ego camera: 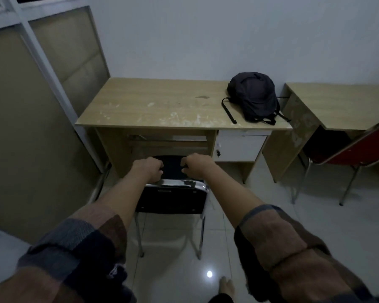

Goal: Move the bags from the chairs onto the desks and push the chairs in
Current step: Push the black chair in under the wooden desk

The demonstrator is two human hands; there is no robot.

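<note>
Gripping black chair (171, 200) w/ both hands: left hand (148, 169) and right hand (195, 166) curled over top of backrest, arms stretched fwd. Chair seat partly under wooden desk (140, 106), legs on tile floor. Black backpack (253, 96) lies on desk's right end, near wall. Red chair (359, 149) at second desk (341, 106) on right, angled out.

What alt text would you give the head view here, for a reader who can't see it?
Both hands, left and right, grip the top of a black chair facing a wooden desk. A black backpack lies on the desk's right end. A red chair stands at a second desk to the right.
</note>
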